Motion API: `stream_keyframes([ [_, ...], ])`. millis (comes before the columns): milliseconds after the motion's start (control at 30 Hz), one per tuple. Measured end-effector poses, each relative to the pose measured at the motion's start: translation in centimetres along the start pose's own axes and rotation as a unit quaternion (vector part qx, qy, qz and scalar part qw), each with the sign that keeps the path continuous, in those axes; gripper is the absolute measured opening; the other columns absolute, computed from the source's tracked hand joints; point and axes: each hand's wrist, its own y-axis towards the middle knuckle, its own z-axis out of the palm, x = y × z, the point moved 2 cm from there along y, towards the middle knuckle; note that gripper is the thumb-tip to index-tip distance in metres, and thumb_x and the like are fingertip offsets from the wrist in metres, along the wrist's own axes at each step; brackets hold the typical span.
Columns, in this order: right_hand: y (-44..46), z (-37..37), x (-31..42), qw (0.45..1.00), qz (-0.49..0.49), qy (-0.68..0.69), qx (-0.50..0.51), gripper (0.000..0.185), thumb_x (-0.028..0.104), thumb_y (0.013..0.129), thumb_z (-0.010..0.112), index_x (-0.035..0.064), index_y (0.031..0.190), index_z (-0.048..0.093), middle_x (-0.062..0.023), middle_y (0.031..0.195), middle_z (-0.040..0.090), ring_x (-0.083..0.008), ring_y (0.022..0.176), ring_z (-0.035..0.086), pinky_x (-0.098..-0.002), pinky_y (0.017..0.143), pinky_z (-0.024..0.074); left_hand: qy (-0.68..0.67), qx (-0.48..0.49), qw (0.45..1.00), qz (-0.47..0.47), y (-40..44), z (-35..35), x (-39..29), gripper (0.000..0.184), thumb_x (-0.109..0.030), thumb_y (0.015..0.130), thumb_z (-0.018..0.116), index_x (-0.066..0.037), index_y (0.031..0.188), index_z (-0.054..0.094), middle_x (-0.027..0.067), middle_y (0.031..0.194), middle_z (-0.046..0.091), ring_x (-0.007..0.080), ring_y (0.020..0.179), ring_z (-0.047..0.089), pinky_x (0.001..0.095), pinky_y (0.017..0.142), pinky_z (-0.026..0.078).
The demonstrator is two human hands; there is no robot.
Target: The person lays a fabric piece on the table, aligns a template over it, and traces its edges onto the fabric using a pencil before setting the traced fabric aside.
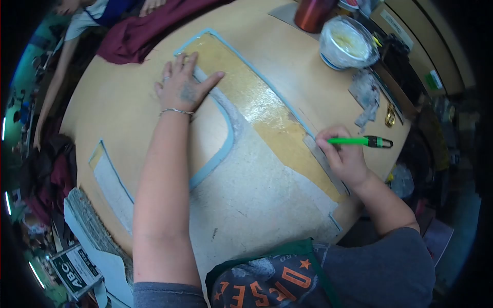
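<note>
A large flat pattern-like panel (251, 174) lies on the table, pale grey with a shiny yellow band (226, 66) and light blue edging (269, 84). My left hand (186, 87) rests open near its far end, fingers spread and a bracelet at the wrist. At the panel's right edge, my right hand (346, 159) is closed round a slim green pen-like tool (352, 141) with a black end. The tool's tip is hidden in my fingers. Beside that hand lies a narrow grey strip (324, 161) along the edge.
A plastic-wrapped bowl (346, 43), a red cup (313, 14), a grey rag (365, 95) and a gold metal piece (390, 115) are at the right. Maroon fabric (133, 38) and another person's arm (54, 87) are at the far left. A smaller edged piece (110, 185) lies left.
</note>
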Motion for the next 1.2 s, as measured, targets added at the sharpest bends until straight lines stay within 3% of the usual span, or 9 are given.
stream_keyframes([
  [267,-12.6,-7.8,0.4,0.996,0.025,-0.056,0.071,0.012,0.005,0.075,0.059,0.002,0.083,0.051,-0.0104,0.074,0.055,-0.0219,0.065,0.054,-0.0314,0.059,0.0429,0.03,-0.001,1.0,-0.002,0.1,0.4,-0.2,0.077,-0.066,0.066,0.05,-0.022,0.128,0.036,0.0029,0.137,0.027,0.0297,0.126,0.023,0.0567,0.094,0.022],
  [367,-8.1,-6.8,1.0,0.998,-0.014,-0.056,-0.026,0.01,0.004,0.077,0.058,0.0017,0.082,0.05,-0.0083,0.075,0.053,-0.0194,0.065,0.053,-0.0296,0.06,0.042,0.025,-0.002,1.0,-0.007,0.2,0.7,0.1,0.08,-0.068,0.065,0.049,-0.023,0.129,0.035,0.0022,0.138,0.026,0.0278,0.127,0.021,0.0574,0.096,0.02],
  [433,-2.4,-3.6,0.6,0.997,-0.039,0.034,-0.054,0.007,0.006,0.08,0.054,0.0022,0.081,0.048,-0.0051,0.074,0.05,-0.0145,0.066,0.051,-0.0274,0.061,0.0411,0.02,0.021,0.999,-0.016,0.0,-0.3,-0.3,0.081,-0.068,0.064,0.05,-0.023,0.13,0.034,0.0017,0.138,0.026,0.0269,0.127,0.02,0.0559,0.097,0.018],
  [567,11.5,6.1,-1.9,0.93,0.067,0.359,-0.05,0.014,0.014,0.085,0.051,0.0015,0.082,0.048,-0.0034,0.072,0.05,-0.0089,0.068,0.05,-0.024,0.061,0.0421,-0.001,0.018,1.0,-0.02,0.1,-0.4,-0.1,0.083,-0.069,0.062,0.051,-0.022,0.129,0.036,0.0017,0.138,0.026,0.0268,0.127,0.021,0.0545,0.098,0.016],
  [633,18.3,9.2,-2.8,0.963,0.012,0.257,-0.076,0.022,0.022,0.082,0.056,0.0002,0.084,0.052,-0.0092,0.07,0.058,-0.0163,0.065,0.056,-0.0292,0.061,0.0442,-0.005,0.014,1.0,-0.017,0.0,-0.2,0.0,0.083,-0.068,0.061,0.052,-0.022,0.128,0.037,0.0024,0.137,0.027,0.0273,0.126,0.022,0.0536,0.097,0.018],
  [700,23.2,10.8,-1.8,0.987,-0.068,0.092,-0.117,0.02,0.019,0.082,0.056,-0.0006,0.084,0.052,-0.0088,0.072,0.059,-0.0138,0.066,0.058,-0.0251,0.063,0.0465,-0.007,0.004,1.0,-0.011,0.0,-0.2,-0.1,0.083,-0.067,0.061,0.053,-0.02,0.127,0.038,0.0035,0.136,0.029,0.0282,0.125,0.023,0.0525,0.096,0.021],
  [867,28.0,14.0,-1.7,0.986,-0.035,0.125,-0.103,0.024,0.024,0.077,0.059,0.0034,0.087,0.053,-0.0147,0.077,0.06,-0.0289,0.075,0.06,-0.0368,0.068,0.0459,-0.003,-0.004,1.0,-0.008,0.1,0.1,0.1,0.083,-0.067,0.06,0.054,-0.02,0.127,0.039,0.0037,0.136,0.029,0.028,0.125,0.023,0.0522,0.096,0.021],
  [1067,23.5,12.1,0.5,0.988,-0.098,-0.019,-0.115,0.018,0.021,0.08,0.056,0.0049,0.087,0.052,-0.0123,0.071,0.059,-0.024,0.065,0.059,-0.0304,0.062,0.0458,-0.014,-0.009,1.0,-0.011,0.1,0.1,0.1,0.083,-0.069,0.06,0.053,-0.021,0.127,0.038,0.0033,0.136,0.029,0.0277,0.126,0.022,0.0532,0.098,0.017],
  [1200,13.4,7.1,0.8,0.994,-0.076,-0.061,-0.042,0.018,0.022,0.082,0.051,0.0053,0.087,0.05,-0.0167,0.077,0.057,-0.0346,0.073,0.055,-0.0418,0.064,0.0431,-0.011,-0.013,1.0,-0.013,0.0,0.3,0.2,0.084,-0.069,0.06,0.052,-0.022,0.128,0.037,0.0024,0.136,0.029,0.0273,0.127,0.022,0.0535,0.099,0.016],
])
